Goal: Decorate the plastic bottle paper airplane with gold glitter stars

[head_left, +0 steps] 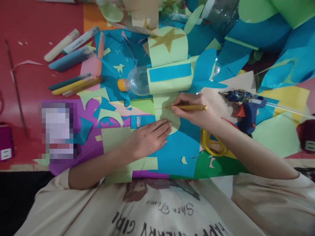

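Note:
My right hand (190, 108) grips a golden-yellow pencil (194, 107), its tip touching a pale green paper piece (163, 100) with a rounded end. A thin line runs across the paper at the tip. My left hand (154, 136) lies flat on the lower part of that paper, fingers stretched out and holding nothing. Just above lies a clear plastic bottle (140, 81) with an orange cap (121, 85), wrapped in pale green paper with a blue strip (170, 72). Beyond it, a gold star (168, 40) sits on a pale green rounded piece.
A blue glue gun (251, 113) and yellow-handled scissors (216, 149) lie to the right, near my forearm. Several markers (70, 59) are at the left, above a blurred phone-like object (59, 129). Coloured paper scraps (110, 114) cover much of the red table (31, 85).

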`<state>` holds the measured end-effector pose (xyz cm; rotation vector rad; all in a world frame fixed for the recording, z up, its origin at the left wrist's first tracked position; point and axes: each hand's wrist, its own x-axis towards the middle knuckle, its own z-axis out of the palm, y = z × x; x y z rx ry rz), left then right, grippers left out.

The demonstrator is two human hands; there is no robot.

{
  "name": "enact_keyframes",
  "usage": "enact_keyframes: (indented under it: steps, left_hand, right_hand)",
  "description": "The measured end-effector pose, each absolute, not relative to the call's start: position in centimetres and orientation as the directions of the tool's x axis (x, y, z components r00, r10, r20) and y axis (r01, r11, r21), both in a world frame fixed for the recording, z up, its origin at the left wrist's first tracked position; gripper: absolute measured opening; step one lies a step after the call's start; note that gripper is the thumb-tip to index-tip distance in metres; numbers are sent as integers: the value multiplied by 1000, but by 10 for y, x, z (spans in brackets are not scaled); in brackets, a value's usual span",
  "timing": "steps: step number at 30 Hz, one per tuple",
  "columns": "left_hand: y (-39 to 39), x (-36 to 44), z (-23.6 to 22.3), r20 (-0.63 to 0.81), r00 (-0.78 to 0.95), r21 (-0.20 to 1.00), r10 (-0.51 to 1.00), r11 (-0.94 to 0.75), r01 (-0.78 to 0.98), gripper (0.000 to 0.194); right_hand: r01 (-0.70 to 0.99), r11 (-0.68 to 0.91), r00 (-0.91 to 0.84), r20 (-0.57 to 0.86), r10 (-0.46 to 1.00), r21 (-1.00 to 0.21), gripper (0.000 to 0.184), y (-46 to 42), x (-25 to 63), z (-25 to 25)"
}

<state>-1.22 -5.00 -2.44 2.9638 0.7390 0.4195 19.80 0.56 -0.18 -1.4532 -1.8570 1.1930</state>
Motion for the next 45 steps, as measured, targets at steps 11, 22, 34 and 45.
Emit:
enact_keyframes:
  steps: [11, 22, 34, 45]
  left_hand:
    - [-50, -14, -26, 157, 872, 165, 464, -883, 440, 36]
    - [-49, -14, -25, 153, 874, 133, 461, -886, 444, 35]
    - [-47, -13, -22, 190, 876, 108, 444, -896, 430, 35]
    - [-46, -13, -20, 213, 855, 170, 473, -880, 444, 34]
  right_hand:
    - [631, 75, -250, -111, 962, -772, 20, 4, 212, 14]
    - [592, 106, -203, -21, 979, -799, 19, -2, 217, 2]
    - [349, -30, -77, -61, 995, -937, 15, -14, 225, -11]
    - [512, 138, -189, 45, 981, -848, 11, -15, 227, -21]
